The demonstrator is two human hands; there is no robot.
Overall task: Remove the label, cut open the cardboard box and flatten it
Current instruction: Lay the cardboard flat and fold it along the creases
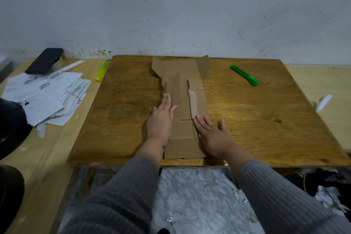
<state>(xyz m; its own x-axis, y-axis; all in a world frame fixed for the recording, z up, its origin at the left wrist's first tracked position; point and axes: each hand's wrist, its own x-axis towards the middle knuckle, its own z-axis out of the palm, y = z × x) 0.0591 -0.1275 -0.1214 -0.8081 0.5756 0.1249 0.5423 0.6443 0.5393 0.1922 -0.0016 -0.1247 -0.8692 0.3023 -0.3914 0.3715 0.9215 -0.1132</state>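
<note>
From the head view, your cardboard box [182, 100] lies cut open and nearly flat in the middle of the brown wooden board [256, 119], its far flaps tilted up a little and a taped strip [194, 104] along its right side. Your left hand [161, 119] presses its left edge, fingers straight and together; your right hand [212, 135] rests on the near right corner, fingers straight and spread — neither grips anything. A green utility knife [244, 75] lies well apart to the right. Off the board's left edge sit a yellow-green cutter [101, 72], a heap of torn white labels [47, 95] and a black phone [44, 61].
</note>
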